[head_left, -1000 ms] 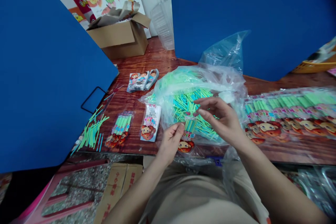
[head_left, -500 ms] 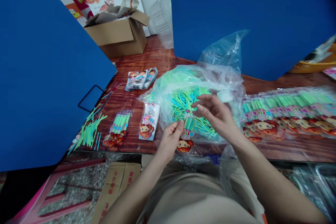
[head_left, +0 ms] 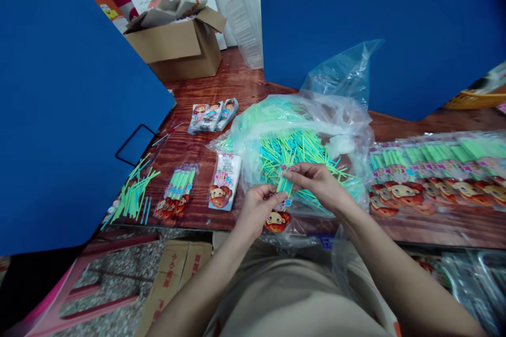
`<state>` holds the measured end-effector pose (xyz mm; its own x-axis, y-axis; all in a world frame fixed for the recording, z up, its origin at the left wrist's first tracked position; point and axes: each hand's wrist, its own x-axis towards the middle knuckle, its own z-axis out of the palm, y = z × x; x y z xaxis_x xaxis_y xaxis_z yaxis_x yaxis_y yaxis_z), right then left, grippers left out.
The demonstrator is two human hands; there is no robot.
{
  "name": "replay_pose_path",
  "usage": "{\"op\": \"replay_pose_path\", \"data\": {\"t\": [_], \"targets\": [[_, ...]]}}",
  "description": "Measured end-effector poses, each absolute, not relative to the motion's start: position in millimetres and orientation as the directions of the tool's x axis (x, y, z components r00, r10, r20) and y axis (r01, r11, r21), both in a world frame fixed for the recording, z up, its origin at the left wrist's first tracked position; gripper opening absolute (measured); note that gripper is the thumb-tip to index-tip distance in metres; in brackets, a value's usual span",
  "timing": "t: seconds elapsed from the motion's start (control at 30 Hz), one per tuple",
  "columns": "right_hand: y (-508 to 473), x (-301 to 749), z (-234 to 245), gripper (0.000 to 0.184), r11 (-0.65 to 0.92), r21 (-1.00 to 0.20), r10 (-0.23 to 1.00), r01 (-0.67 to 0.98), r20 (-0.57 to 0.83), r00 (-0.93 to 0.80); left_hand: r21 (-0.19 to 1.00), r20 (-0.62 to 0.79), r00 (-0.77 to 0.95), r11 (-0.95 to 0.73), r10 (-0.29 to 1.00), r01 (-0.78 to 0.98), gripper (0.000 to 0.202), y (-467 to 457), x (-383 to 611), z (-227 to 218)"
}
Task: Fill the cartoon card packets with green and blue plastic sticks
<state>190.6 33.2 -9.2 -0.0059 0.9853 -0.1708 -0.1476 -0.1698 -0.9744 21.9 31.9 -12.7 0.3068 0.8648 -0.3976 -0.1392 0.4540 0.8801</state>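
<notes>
My left hand (head_left: 256, 211) is closed on a small clear packet (head_left: 277, 221) printed with a cartoon face, with green and blue thin sticks inside. At the packet's open top, my right hand (head_left: 318, 181) is closed, thumb and fingers pinching the mouth and stick ends. Just behind both hands lies a large clear plastic bag (head_left: 253, 121) with a heap of loose green and blue sticks (head_left: 304, 147). Left of my hands is a stack of flat printed packets (head_left: 224, 183). Beyond it are several filled packets (head_left: 178, 189), overlapping.
A long row of filled packets (head_left: 435, 174) runs along the right side of the wooden table (head_left: 245, 84). Loose sticks (head_left: 132, 195) lie at the left edge. More printed packets (head_left: 213, 116), an open carton (head_left: 169, 45) and blue panels (head_left: 371, 26) stand farther back.
My right hand has come down and left from above the heap, its spread fingers closing at the packet's top. The left hand still holds the packet in nearly the same place.
</notes>
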Motion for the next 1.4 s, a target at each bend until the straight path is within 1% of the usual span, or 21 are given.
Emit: {"op": "replay_pose_path", "data": {"t": [0.1,0.2,0.3,0.37,0.5,0.6,0.73,0.8,0.97,1.13,1.4], "targets": [[34.2,190.2,-13.0,0.032,-0.182,-0.969,0.983,-0.168,-0.178,-0.039,0.896,-0.378,0.293,0.427,0.878,-0.125,0.032,30.5,22.0,-18.0],[34.8,189.5,-13.6,0.033,-0.216,-0.955,0.976,-0.201,-0.213,-0.035,0.903,-0.374,0.257,0.414,0.891,-0.118,0.032,29.7,23.2,-18.3],[33.8,187.3,-14.4,0.036,-0.258,-0.93,0.965,-0.261,-0.262,-0.019,0.881,-0.405,0.255,0.449,0.878,-0.147,0.036,31.2,24.7,-14.6],[32.4,184.9,-16.1,0.04,-0.267,-0.925,0.963,-0.27,-0.269,-0.029,0.856,-0.43,0.269,0.484,0.862,-0.183,0.038,32.9,25.4,-12.7],[30.0,180.1,-20.1,0.041,-0.18,-0.97,0.983,-0.165,-0.183,0.002,0.828,-0.451,0.26,0.509,0.854,-0.236,0.042,34.7,24.9,-14.3],[29.9,178.6,-22.0,0.043,-0.112,-0.989,0.993,-0.093,-0.115,0.024,0.861,-0.418,0.254,0.469,0.872,-0.195,0.04,34.4,22.7,-18.1],[29.7,177.5,-24.7,0.046,-0.101,-0.992,0.989,-0.079,-0.109,0.098,0.934,-0.315,0.264,0.348,0.911,-0.084,0.036,33.7,19.5,-21.0],[28.6,176.2,-25.0,0.047,-0.108,-0.99,0.986,-0.087,-0.118,0.12,0.927,-0.331,0.277,0.365,0.902,-0.082,0.037,33.8,18.4,-20.2],[26.8,173.4,-19.2,0.039,-0.074,-0.992,0.994,-0.099,-0.082,0.078,0.855,-0.442,0.316,0.501,0.839,-0.135,0.042,35.2,16.8,-15.9],[31.3,176.9,-17.8,0.035,-0.116,-0.982,0.989,-0.151,-0.129,0.076,0.864,-0.435,0.301,0.488,0.849,-0.127,0.04,34.8,17.3,-16.6],[30.5,182.9,-23.4,0.029,-0.169,-0.966,0.982,-0.198,-0.183,0.054,0.877,-0.429,0.284,0.471,0.858,-0.099,0.043,32.3,20.0,-20.4]]}}
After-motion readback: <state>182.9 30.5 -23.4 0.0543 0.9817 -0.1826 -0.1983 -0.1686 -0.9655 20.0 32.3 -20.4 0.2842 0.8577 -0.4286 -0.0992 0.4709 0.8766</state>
